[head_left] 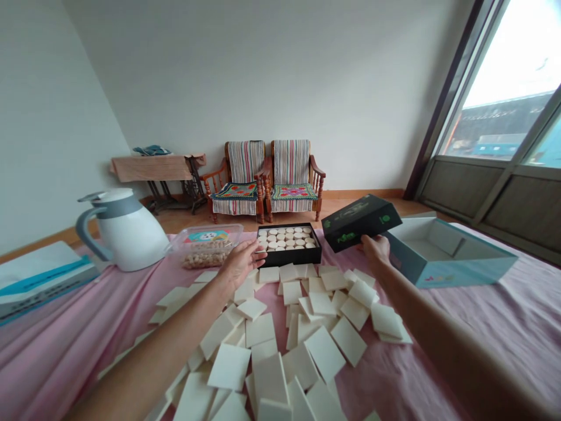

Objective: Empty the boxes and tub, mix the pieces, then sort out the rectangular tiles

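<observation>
Pink-draped counter [56,345]: black tray [289,260] full of white discs [287,237], square pads [260,330] scattered; left hand [241,263] open at its edge, right hand [376,250] gripping black box lid [362,222].

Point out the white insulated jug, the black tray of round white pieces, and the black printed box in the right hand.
white insulated jug [129,234]: head view, on its body.
black tray of round white pieces [289,257]: head view, on its front wall.
black printed box [362,222]: head view, on its top face.

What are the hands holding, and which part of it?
The right hand grips a black box by its lower edge. The left hand seems to hold nothing.
</observation>
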Motion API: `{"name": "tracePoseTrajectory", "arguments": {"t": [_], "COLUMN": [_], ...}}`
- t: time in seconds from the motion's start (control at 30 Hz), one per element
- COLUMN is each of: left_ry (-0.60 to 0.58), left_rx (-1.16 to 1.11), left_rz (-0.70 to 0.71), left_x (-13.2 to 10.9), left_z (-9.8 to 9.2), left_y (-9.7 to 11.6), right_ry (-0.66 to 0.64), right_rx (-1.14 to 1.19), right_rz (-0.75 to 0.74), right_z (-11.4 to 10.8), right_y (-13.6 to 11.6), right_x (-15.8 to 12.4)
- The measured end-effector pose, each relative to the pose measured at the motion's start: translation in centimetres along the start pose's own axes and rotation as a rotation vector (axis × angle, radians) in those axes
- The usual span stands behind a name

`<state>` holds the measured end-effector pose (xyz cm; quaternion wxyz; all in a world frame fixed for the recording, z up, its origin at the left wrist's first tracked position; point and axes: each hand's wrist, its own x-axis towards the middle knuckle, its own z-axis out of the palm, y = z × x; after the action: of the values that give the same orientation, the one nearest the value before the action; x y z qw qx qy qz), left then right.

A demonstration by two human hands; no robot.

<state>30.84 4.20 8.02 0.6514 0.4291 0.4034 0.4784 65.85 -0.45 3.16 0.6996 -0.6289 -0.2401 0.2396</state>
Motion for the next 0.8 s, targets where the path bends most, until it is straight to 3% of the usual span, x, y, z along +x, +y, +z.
{"name": "tracePoseTrajectory", "arguments": {"t": [0.2, 0.4, 0.63, 0.8], "left_ry": [0.021, 0.079, 0.11, 0.065], "left_rx": [0.061, 0.203, 0.535, 0.817], "left_rz": [0.016, 0.065, 0.124, 0.014], "left_x": [0.1, 1.0, 3.3, 5.2], "left_z": [-0.7, -1.9, -2.9, -1.9], "left_y": [0.1, 0.0, -1.0, -1.5], "right_ry": [0.007, -0.116, -0.098, -0.192], "right_rx": [0.015, -0.061, -0.358, -0.594], "right_rz": [0.151, 0.235, 0.044, -0.161], "right_z": [1.8, 0.6, -2.1, 0.7], "right_y": [2.0, 2.3, 1.3, -0.3], "right_x": [-0.5, -1.6, -3.2, -5.0]}}
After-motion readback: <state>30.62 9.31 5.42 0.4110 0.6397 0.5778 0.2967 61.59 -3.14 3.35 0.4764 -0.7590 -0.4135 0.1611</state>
